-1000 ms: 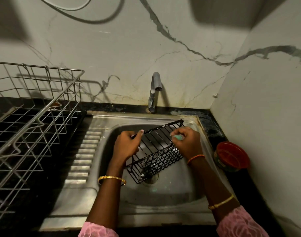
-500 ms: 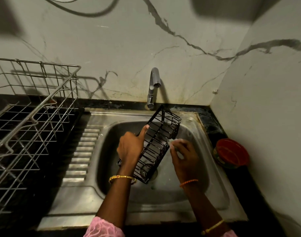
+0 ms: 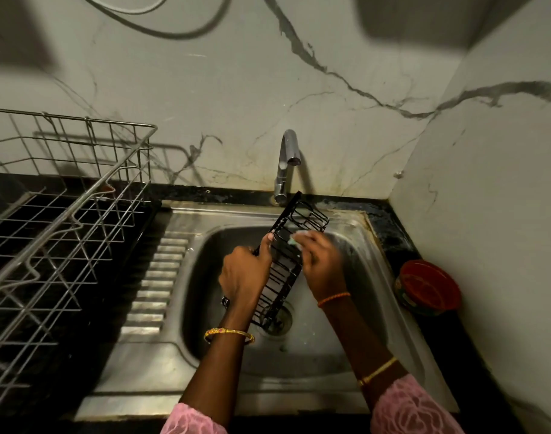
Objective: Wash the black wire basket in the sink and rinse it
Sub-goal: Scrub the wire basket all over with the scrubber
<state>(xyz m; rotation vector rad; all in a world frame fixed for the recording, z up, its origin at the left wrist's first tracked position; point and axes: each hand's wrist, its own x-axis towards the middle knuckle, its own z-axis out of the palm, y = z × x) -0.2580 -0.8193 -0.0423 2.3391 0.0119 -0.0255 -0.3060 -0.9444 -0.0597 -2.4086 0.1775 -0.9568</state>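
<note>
Left hand (image 3: 244,274) gripping black wire basket (image 3: 283,270) upright over sink (image 3: 346,355), frame centre; right hand (image 3: 322,264) pinching pale scrubber (image 3: 297,238) against its right side.

Black coated wire basket (image 3: 283,264), brushed steel sink (image 3: 346,349), veined marble wall (image 3: 236,120).

pink lace sleeves (image 3: 412,408) — gold bangles (image 3: 229,334), orange thread (image 3: 333,298)

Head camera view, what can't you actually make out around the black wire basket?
- Scrubber in the right hand: only a pale tip shows; curled fingers hide the rest.
- Black wire basket: left long edge covered by the left hand; wires smeared by motion blur.
- Tap: too dim to tell whether water runs.
- Red container: label too blurred to read.
</note>
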